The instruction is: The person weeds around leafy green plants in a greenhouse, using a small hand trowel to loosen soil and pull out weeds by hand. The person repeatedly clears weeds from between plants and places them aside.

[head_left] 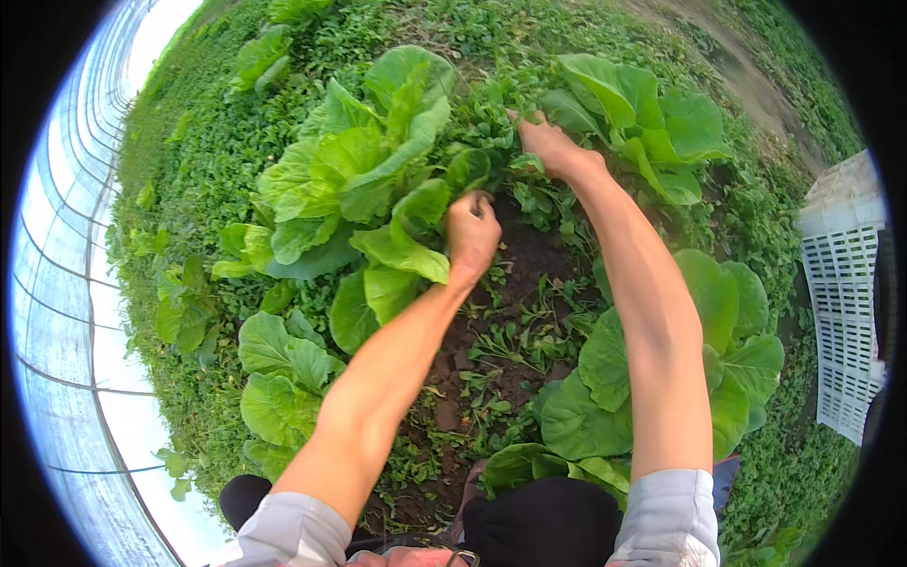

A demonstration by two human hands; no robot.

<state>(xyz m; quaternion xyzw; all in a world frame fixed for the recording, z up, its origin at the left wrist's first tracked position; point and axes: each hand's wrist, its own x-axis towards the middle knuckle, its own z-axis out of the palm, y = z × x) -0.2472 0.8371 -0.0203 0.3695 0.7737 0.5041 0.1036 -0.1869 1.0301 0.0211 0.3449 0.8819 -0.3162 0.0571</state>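
My left hand (pixel 473 230) is low beside the base of a large leafy green plant (pixel 354 156), its fingers curled near the soil; what they hold, if anything, is hidden. Farther forward and to the right, my right hand (pixel 542 142) reaches into low green weeds (pixel 496 117), fingertips partly covered by leaves. Just right of it grows another broad-leaved plant (pixel 645 117). Bare dark soil (pixel 535 255) with small scattered weeds shows between my forearms.
A white slatted plastic crate (pixel 843 312) stands at the far right. More leafy plants grow under my right forearm (pixel 584 414) and at the left (pixel 280 383). Dense low weeds surround them. A greenhouse's film wall (pixel 57 283) with curved ribs runs along the left.
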